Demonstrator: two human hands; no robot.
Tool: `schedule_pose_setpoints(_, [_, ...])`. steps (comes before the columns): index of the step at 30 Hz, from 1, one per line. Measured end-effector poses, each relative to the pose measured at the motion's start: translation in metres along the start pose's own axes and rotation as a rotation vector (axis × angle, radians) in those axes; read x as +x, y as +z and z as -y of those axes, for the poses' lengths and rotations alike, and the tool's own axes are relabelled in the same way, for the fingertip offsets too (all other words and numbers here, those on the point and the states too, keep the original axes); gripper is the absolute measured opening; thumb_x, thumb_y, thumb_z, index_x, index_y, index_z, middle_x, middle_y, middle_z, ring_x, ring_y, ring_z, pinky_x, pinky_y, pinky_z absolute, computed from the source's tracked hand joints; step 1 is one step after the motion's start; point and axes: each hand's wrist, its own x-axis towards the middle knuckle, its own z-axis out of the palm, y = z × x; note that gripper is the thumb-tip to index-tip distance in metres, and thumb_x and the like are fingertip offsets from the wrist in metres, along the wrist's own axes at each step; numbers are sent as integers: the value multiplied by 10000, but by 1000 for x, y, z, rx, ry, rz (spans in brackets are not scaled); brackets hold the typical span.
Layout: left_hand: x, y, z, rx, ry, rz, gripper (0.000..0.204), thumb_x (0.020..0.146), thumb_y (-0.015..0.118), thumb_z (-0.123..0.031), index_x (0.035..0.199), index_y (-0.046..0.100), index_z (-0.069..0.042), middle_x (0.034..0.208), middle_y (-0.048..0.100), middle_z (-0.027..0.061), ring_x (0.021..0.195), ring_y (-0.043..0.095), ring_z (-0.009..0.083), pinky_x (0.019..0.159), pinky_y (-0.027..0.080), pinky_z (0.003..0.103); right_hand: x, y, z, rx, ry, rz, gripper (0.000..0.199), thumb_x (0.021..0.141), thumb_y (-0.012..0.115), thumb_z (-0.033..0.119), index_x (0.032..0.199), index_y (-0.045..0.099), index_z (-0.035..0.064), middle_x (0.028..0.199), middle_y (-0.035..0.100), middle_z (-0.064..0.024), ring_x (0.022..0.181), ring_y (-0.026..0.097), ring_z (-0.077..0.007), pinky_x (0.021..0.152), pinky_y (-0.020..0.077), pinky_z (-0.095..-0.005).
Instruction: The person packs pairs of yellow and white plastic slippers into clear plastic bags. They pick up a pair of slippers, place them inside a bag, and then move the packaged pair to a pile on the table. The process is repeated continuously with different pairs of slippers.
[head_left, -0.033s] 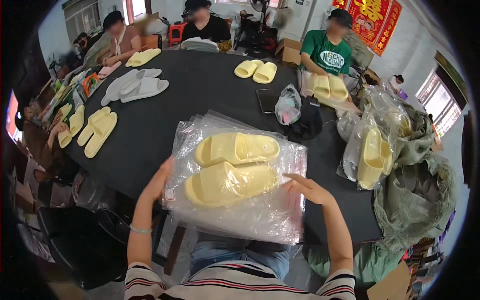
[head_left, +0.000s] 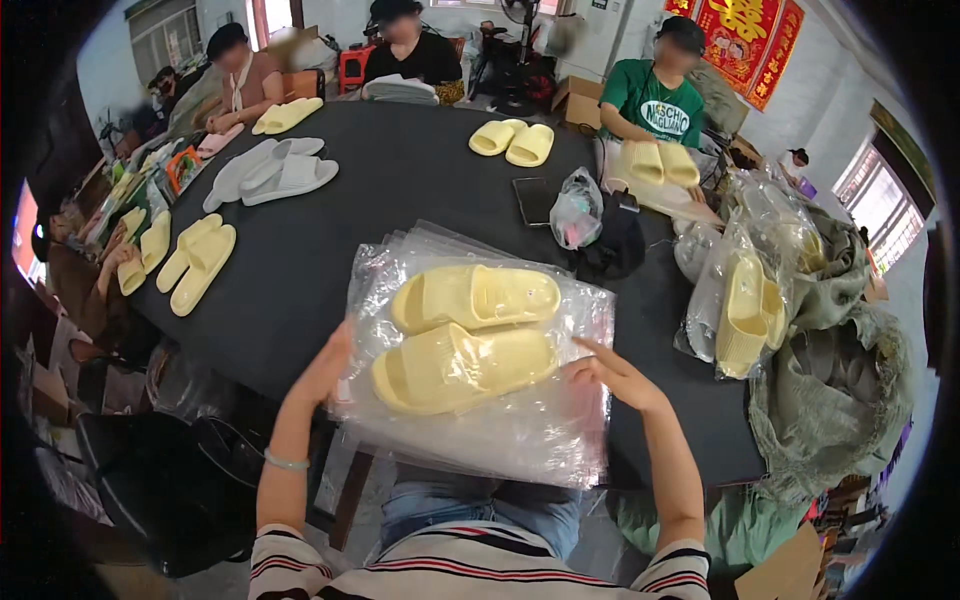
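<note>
A pair of pale yellow slide sandals (head_left: 465, 365) lies side by side inside a clear plastic bag (head_left: 505, 430), on top of a stack of similar bags at the table's near edge. My left hand (head_left: 326, 368) is closed at the bag's left edge, its fingertips partly hidden by the plastic. On the other side, my right hand (head_left: 618, 376) touches the right edge, index finger stretched out over the plastic and the other fingers slightly bent.
Loose yellow slides (head_left: 203, 262) and grey slides (head_left: 290, 172) lie on the black table (head_left: 400, 165). Bagged slides (head_left: 742, 315) and woven sacks (head_left: 840, 390) crowd the right side. A phone (head_left: 533, 202) lies ahead. Co-workers sit around; one in green (head_left: 655, 100) handles yellow slides.
My left hand has moved slightly up and inward along the bag's left edge, covering the corner label. The sandals shift very slightly right. My right index finger has straightened a little.
</note>
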Motion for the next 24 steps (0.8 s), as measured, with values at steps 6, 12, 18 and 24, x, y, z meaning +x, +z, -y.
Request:
schedule_pose_setpoints(6, [-15,28,-51,-34,66,-72,618,1007,469,-205,1494,177,39,1561,207,193,1451,187,271,1172,158,365,-20,-4,-3,703,-211,-194,633,920,610,115,1465,296,47,1083,600,-99,950,647,-192,678,539,-281])
schedule_pose_setpoints(12, [5,49,-91,468,294,-63,592,965,526,-182,1443,285,69,1515,272,253,1429,241,338,1160,204,401,-25,-35,-57,25,-105,-446,214,887,648,25,1101,655,7,973,657,-38,899,610,-103,769,497,-255])
schedule_pose_setpoints(18, [24,67,-81,580,307,-40,594,994,430,-298,1434,293,77,1506,295,244,1416,257,355,1169,189,418,-9,-5,17,-580,-361,-34,621,726,814,386,1197,642,21,1164,617,-105,996,573,-247,906,442,-373])
schedule_pose_setpoints(24, [27,67,-38,899,391,-92,617,989,386,-348,1458,280,40,1521,293,204,1427,252,321,1170,172,456,5,4,48,-301,-336,389,709,835,674,429,1379,475,20,1289,544,-200,1135,534,-345,1001,397,-415])
